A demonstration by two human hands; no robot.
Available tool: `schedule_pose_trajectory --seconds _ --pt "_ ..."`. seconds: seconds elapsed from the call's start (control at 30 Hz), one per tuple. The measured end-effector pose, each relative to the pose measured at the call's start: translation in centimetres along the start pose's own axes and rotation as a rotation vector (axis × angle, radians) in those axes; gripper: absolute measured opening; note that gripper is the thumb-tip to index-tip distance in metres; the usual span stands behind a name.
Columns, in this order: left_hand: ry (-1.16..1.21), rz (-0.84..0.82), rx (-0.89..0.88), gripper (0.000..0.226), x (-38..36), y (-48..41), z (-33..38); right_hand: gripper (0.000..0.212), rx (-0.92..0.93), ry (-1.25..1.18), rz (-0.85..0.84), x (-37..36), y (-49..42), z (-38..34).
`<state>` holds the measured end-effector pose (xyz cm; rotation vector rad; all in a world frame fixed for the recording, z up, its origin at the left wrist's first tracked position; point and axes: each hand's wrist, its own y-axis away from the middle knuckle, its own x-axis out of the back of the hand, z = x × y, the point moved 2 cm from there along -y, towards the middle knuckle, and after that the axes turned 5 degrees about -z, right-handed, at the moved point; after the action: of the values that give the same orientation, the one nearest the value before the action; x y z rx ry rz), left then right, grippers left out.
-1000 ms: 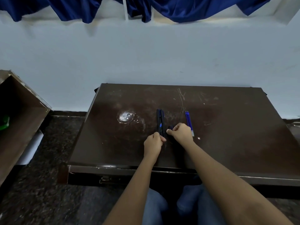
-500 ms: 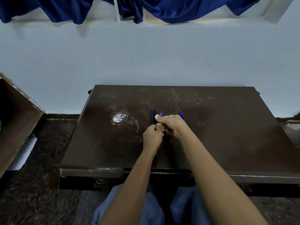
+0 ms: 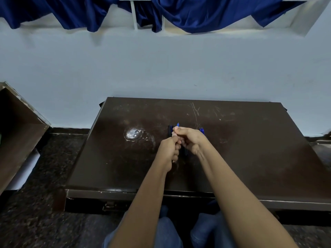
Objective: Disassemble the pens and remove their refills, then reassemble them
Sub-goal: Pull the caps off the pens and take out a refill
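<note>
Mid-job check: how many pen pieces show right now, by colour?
1 blue-tipped pen, held by left hand and right hand
2 blue refills on the table, at least
2 dark pens on the table, at least
Total: at least 5; the hands hide the rest.

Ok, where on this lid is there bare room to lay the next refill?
Widest bare patch: the lid right of the blue refills, out to its right edge. Also bare: the strip left of the white scuff. Crowded: the middle, where left hand and right hand grip a pen above the dark pens.

Dark pens [image 3: 170,130] left of blue refills [image 3: 201,130].
</note>
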<state>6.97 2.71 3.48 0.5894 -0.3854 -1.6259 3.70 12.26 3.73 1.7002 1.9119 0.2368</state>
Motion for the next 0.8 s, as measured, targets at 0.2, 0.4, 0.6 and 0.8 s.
schedule_pose_trajectory --seconds 0.2,0.4,0.6,0.8 --pt "0.444 -0.232 0.118 0.044 -0.5 0.8 2.1 0.017 -0.004 -0.208 -0.12 0.2 0.6 -2.1" --pt "0.057 -0.08 -0.071 0.039 -0.9 1.0 2.9 0.018 0.081 -0.127 -0.198 -0.2 1.6 -3.0" --pt "-0.068 -0.052 -0.088 0.035 -1.1 1.1 2.7 0.009 0.041 -0.136 -0.163 0.7 1.5 -2.7" --pt "-0.141 -0.021 -0.074 0.022 -1.0 0.6 2.2 0.01 -0.025 0.001 -0.097 2.0 1.1 -2.2"
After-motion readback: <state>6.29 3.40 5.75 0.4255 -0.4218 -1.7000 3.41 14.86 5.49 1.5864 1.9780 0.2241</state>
